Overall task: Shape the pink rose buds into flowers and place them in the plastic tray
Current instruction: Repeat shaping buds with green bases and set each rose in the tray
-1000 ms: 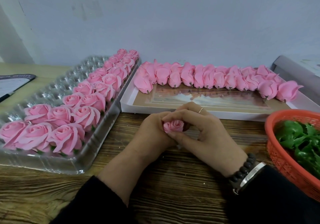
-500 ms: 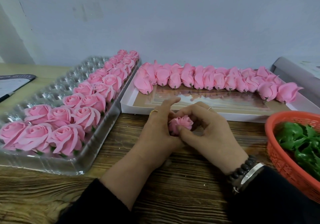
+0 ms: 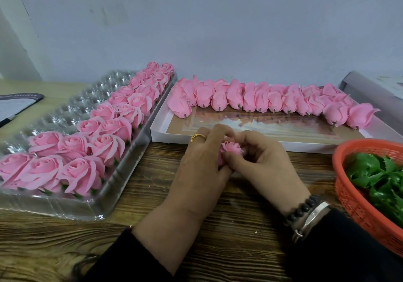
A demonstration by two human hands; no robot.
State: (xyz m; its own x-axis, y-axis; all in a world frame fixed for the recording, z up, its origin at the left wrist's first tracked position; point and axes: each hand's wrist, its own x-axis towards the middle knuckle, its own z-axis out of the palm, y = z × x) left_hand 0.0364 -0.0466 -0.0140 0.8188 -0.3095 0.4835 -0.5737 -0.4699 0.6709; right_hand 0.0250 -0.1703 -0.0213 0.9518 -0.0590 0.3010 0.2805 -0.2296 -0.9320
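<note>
The left hand (image 3: 197, 162) and the right hand (image 3: 261, 162) are close together, and both are curled around one small pink soft rose bud (image 3: 231, 148). The bud sits between the fingers, just above the brown wooden table (image 3: 229, 227). I think the fingers are pulling the petals open so it looks like a real flower.

Just past the hands is a flat white cardboard tray (image 3: 290, 145) with a row of closed pink buds (image 3: 261, 99) along its far side. They lie near, so the next bud is easy to grab.

Off to the left of the left hand is the clear plastic tray (image 3: 72, 107) with little cups. The finished pink roses (image 3: 93, 142) fill its near side, one in each cup, so they stay neat. The far cups are bare, so more work is left.

Beside the right hand is a round orange plastic basket (image 3: 357, 201) holding green plastic leaves (image 3: 375, 172).
</note>
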